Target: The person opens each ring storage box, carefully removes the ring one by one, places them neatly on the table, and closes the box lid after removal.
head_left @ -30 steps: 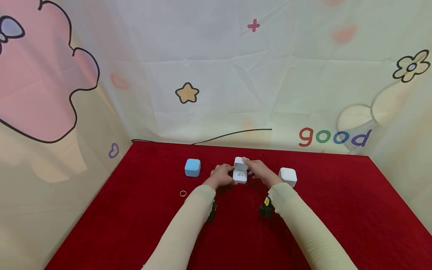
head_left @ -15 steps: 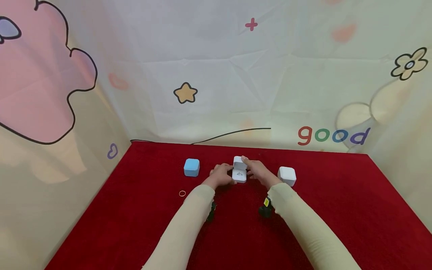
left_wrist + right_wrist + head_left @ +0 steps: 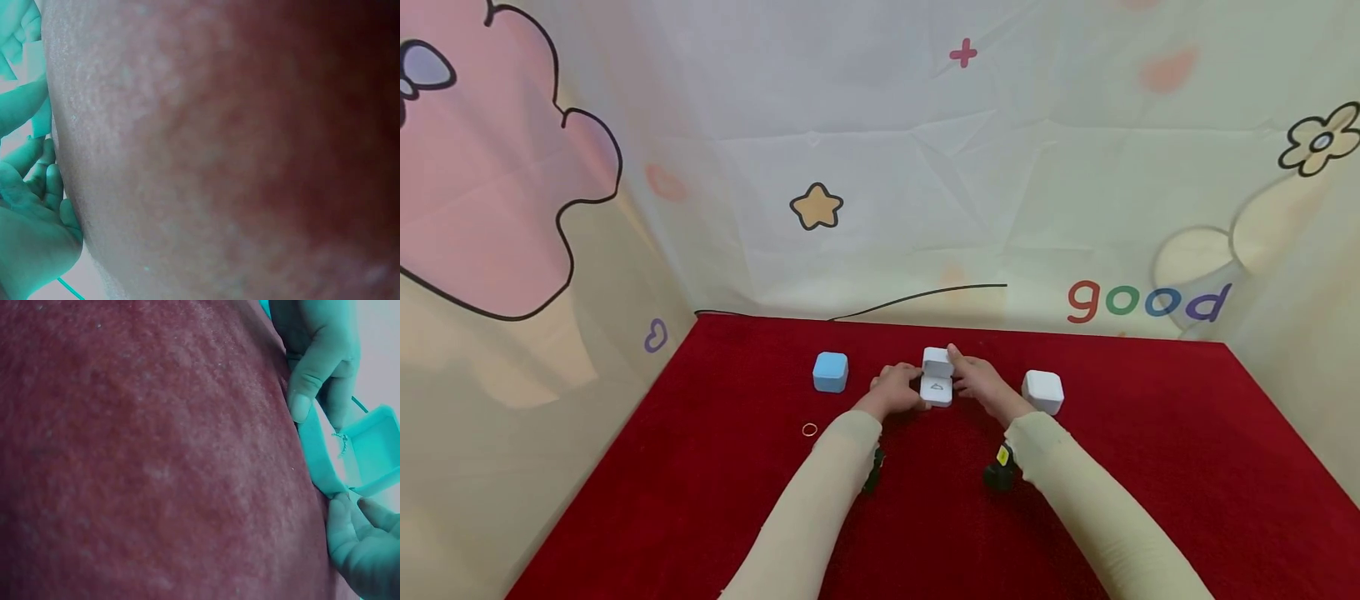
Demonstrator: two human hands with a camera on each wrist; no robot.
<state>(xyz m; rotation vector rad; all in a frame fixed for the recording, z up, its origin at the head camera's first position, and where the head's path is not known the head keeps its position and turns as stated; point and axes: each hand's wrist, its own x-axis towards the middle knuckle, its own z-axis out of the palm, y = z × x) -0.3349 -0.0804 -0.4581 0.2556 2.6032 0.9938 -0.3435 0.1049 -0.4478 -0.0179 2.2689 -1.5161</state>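
Note:
A small white ring box (image 3: 936,400) stands on the red cloth with its lid raised. Inside, a ring (image 3: 343,444) with a beaded band sits upright in the slot. My left hand (image 3: 892,392) holds the box from its left, thumb at the front corner and fingers along the side. On the other side is my right hand (image 3: 985,387), its thumb pointing up by the lid's right edge. In the right wrist view its fingertips (image 3: 340,506) lie at the box's side near the hinge. Blurred red cloth fills most of both wrist views.
A light-blue box (image 3: 831,372) sits to the left and a white box (image 3: 1042,393) to the right. A thin gold ring (image 3: 809,436) lies by my left forearm. Behind the red table (image 3: 752,350) hangs a printed curtain (image 3: 880,167).
My right thumb has moved from the lid to its right edge, and the right hand has shifted slightly right. The left hand keeps its hold; the box stays open.

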